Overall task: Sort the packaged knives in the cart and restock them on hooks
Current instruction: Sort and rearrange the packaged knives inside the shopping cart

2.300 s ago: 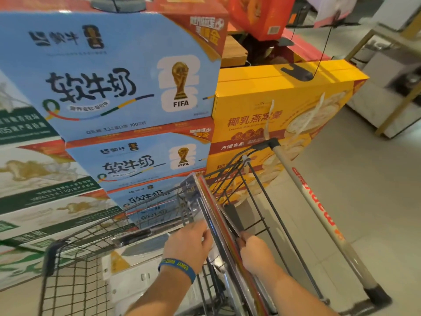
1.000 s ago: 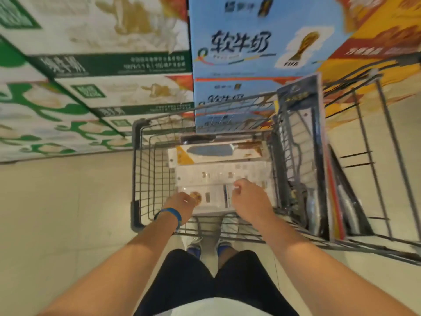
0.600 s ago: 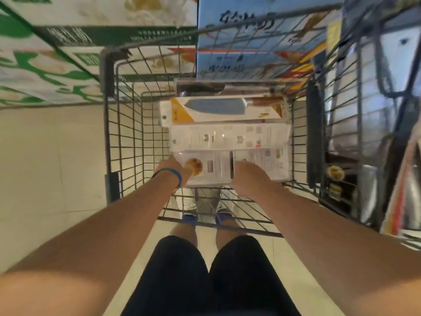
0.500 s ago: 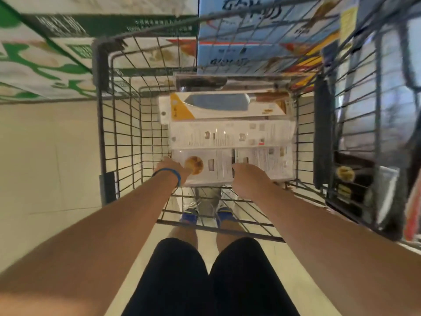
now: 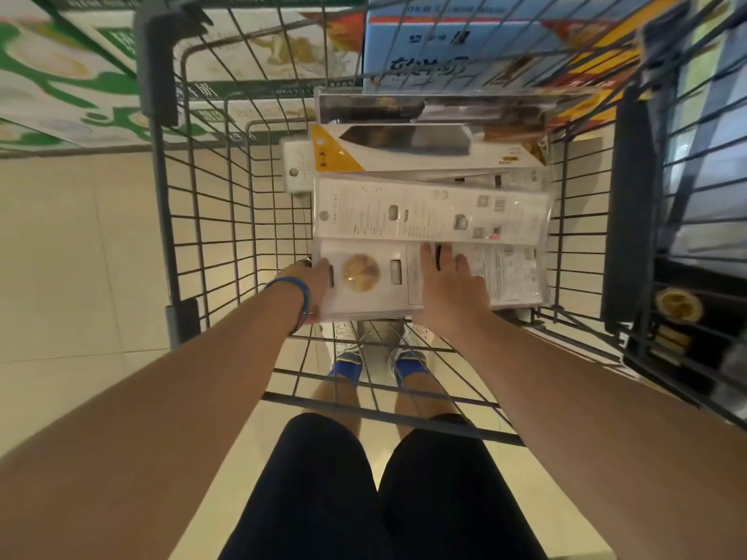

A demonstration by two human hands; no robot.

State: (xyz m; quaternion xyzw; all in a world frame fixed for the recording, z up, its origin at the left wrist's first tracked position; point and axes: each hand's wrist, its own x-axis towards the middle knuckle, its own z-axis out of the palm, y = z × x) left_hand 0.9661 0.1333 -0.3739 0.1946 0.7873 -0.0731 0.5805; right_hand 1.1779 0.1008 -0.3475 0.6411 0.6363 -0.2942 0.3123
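White card-and-plastic knife pack (image 5: 376, 303), nearest you in the dark wire cart (image 5: 161, 196), lies flat with its long axis running left to right across your reach. Your left hand (image 5: 319, 278) pinches its left end, thumb on top; your right hand (image 5: 448, 284) rests straight-fingered on its middle, clasping nothing, so the far right end is likely unsupported in a lift.

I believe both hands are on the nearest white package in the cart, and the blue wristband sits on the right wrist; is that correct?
Not quite: the blue wristband sits on the left wrist, as the head view shows. The rest holds: the left hand and the right hand are both on the nearest white package in the cart.
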